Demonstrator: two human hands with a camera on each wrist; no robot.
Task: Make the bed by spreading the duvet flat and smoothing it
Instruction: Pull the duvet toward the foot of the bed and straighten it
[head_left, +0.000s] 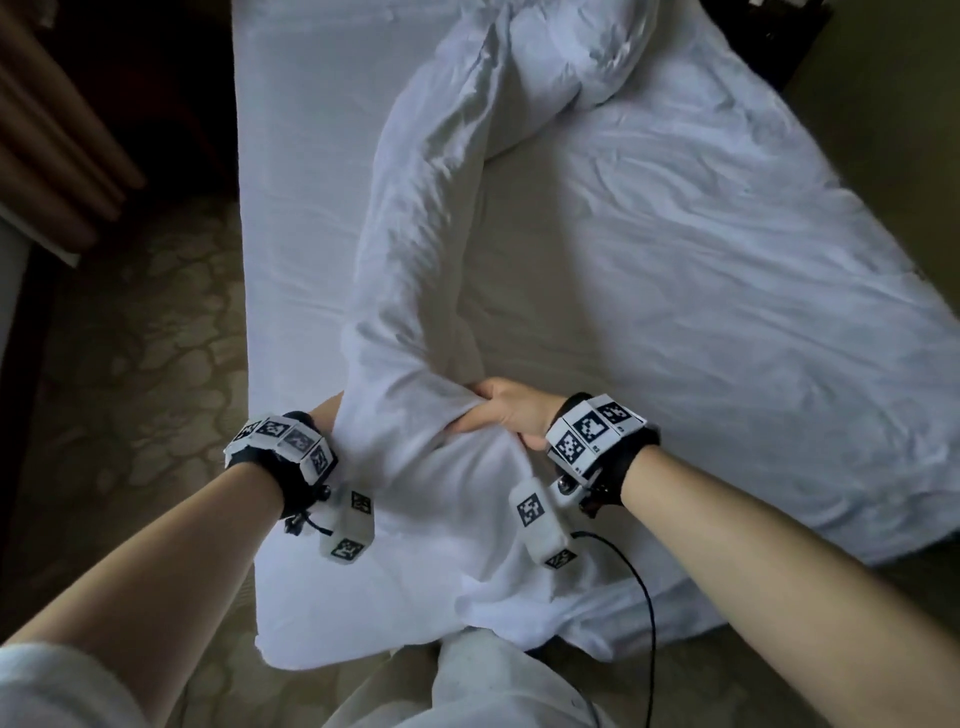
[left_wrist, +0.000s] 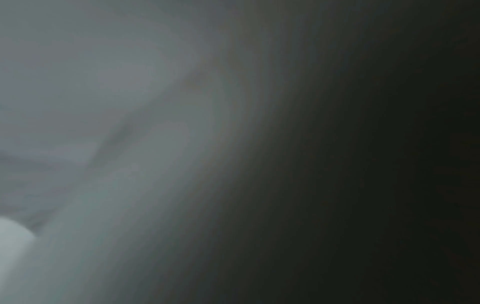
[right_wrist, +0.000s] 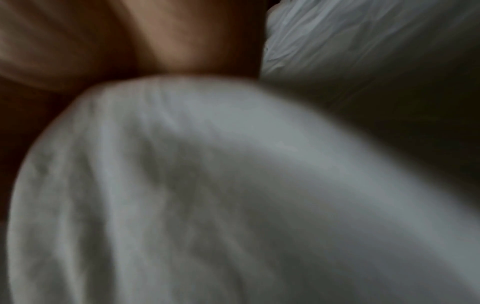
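A: From where does the head view look?
B: From above the foot of the bed, facing down along it.
A: And the wrist views?
B: Both very near the white duvet, blurred; all three share it.

I count one duvet, bunched into a single long roll down the bed, of which there is one. One pillow lies at the far end. My two hands are here: my left hand mostly hidden behind the cloth, my right hand gripping it. Two marker bands, one per wrist: the left band, the right band. One black cable hangs near me.
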